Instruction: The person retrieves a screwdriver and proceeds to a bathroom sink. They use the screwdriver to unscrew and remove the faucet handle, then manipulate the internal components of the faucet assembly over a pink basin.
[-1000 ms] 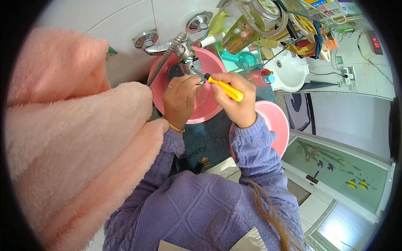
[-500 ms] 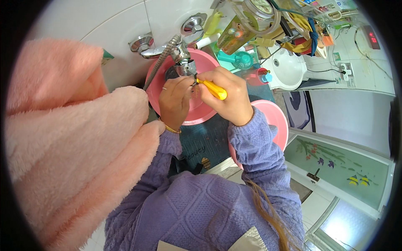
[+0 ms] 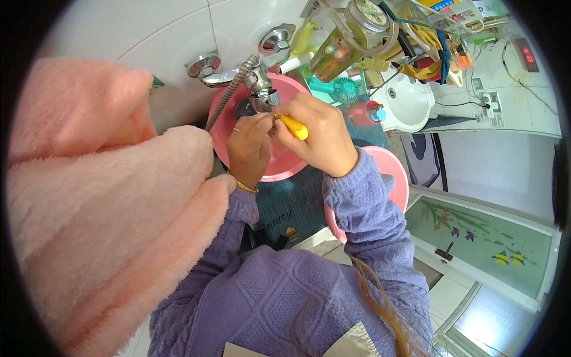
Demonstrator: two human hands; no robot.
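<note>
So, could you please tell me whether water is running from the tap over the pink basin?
Seemingly off: no stream shows below the tap spout or in the pink basin, though both hands crowd the outlet, so a trickle could be hidden.

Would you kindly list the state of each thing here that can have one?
Left hand: fingertips pinched just below the tap spout.
Right hand: shut on yellow-handled tool.
Tap: no water visibly running.
Pink basin: upright under the tap.
Second pink basin: upright, partly hidden by the right sleeve.
</note>
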